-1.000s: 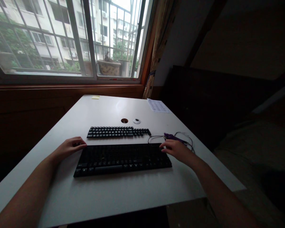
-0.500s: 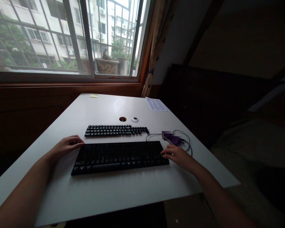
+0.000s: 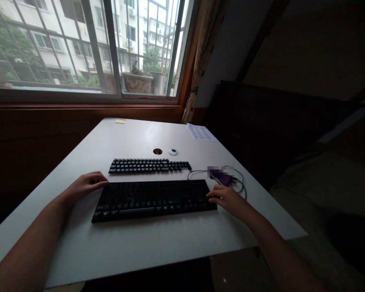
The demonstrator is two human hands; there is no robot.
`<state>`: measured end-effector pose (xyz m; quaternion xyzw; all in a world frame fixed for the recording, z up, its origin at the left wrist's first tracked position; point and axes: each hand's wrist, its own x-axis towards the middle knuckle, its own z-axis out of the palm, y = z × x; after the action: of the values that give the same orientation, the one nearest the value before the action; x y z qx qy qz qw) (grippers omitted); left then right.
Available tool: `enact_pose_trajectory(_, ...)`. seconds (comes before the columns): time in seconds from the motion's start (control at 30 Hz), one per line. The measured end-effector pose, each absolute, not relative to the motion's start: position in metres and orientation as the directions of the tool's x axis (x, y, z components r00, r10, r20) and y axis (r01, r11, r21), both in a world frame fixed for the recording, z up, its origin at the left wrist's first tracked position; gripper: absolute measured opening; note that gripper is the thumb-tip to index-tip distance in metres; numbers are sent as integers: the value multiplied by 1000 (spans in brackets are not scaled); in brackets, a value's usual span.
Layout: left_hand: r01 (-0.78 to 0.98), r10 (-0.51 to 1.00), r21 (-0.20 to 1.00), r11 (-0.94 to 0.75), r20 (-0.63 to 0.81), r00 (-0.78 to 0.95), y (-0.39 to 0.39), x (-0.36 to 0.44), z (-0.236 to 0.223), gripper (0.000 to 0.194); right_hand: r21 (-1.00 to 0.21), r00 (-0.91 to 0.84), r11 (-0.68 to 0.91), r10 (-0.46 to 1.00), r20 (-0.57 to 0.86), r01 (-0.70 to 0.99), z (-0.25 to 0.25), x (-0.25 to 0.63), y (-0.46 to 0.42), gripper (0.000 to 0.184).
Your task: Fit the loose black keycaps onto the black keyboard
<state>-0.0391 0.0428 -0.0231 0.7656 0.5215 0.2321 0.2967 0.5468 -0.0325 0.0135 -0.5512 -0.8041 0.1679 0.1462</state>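
A long black keyboard [image 3: 158, 198] lies across the white table in front of me, tilted slightly. My left hand [image 3: 86, 185] is at its upper left corner, thumb and fingers closed together on the edge. My right hand [image 3: 223, 197] has its fingers bent over the keyboard's right end, thumb and fingertips touching it. Just behind the keyboard sits a block of black keycaps [image 3: 146, 165] in rows, with a stepped right edge; whether they are loose cannot be made out. A thin pale stick shows above my right hand, partly hidden.
A purple object [image 3: 223, 178] with a dark cable [image 3: 242, 184] lies beyond my right hand. Farther back are a round table hole [image 3: 157, 151], a white round cover [image 3: 173, 152], printed paper [image 3: 201, 133] and yellow notes [image 3: 120, 121]. The white table [image 3: 140, 247] ends near my body.
The view has shifted very slightly. Both hands stay at the two ends of the keyboard, and nothing on the table has visibly moved.
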Motion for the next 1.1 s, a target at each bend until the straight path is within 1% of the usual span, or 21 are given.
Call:
enact_pose_trajectory(0.13,660,933,693,-290,53,355,44,-40,-24,46,-387,-356,344,934,44,856,14,544,-32,17)
enact_pose_trajectory(0.27,660,935,695,-284,48,352,43,-39,-23,46,-414,-345,323,938,21,851,15,546,-32,18)
enact_pose_trajectory(0.37,654,936,702,-282,51,349,42,-39,-22,45,-464,-312,289,950,30,837,18,550,-33,25)
enact_pose_trajectory(0.47,649,935,706,-283,52,352,43,-39,-22,44,-524,-212,237,971,109,818,12,554,-34,35)
enact_pose_trajectory(0.57,648,932,704,-291,56,358,43,-40,-23,43,-614,-55,170,978,202,771,-9,554,-36,44)
enact_pose_trajectory(0.67,650,930,700,-296,57,362,44,-41,-24,42,-719,13,145,978,210,680,-38,551,-40,53)
enact_pose_trajectory(0.8,650,930,702,-290,47,365,45,-41,-25,41,-766,82,151,963,257,625,-59,545,-46,53)
enact_pose_trajectory(0.97,651,932,703,-285,46,359,44,-40,-25,41,-824,133,106,967,215,557,-56,535,-47,50)
enact_pose_trajectory(1.1,656,933,698,-287,49,356,43,-39,-23,42,-844,173,99,960,221,527,-54,527,-48,49)
